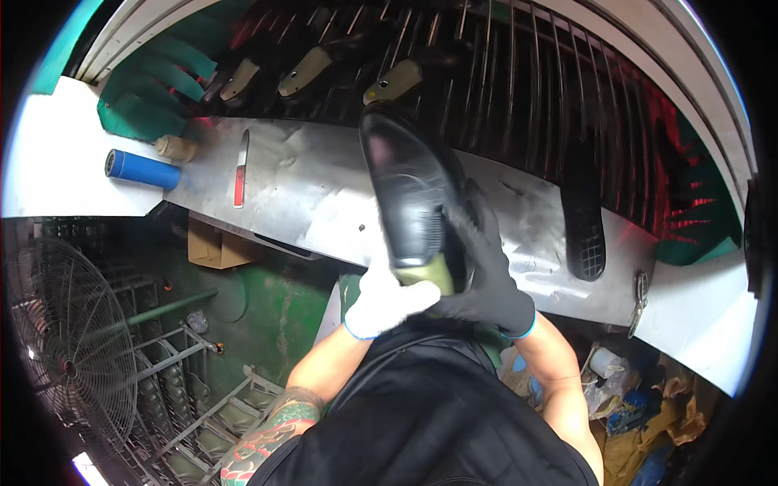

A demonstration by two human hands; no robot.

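Observation:
A black leather shoe upper [409, 194] on a yellow-green shoe last [434, 271] is between my two gloved hands, its toe pointing away over the metal ledge. My left hand [382, 296], in a white glove, grips the heel end with the thumb across the last. Along the right side and under the heel wraps my right hand [490, 279] in a dark glove; some of its fingers are blurred and partly hidden behind the shoe. On the ledge to the right, a black shoe sole [585, 231] reaches over the metal edge.
Behind the metal ledge [312, 174], several lasted shoes [306, 71] rest on a rack of rods [510, 89] under red light. A red-handled knife [241, 174] and blue cylinder [142, 168] lie left. Scissors [639, 304] hang right; a large fan [73, 356] stands lower left.

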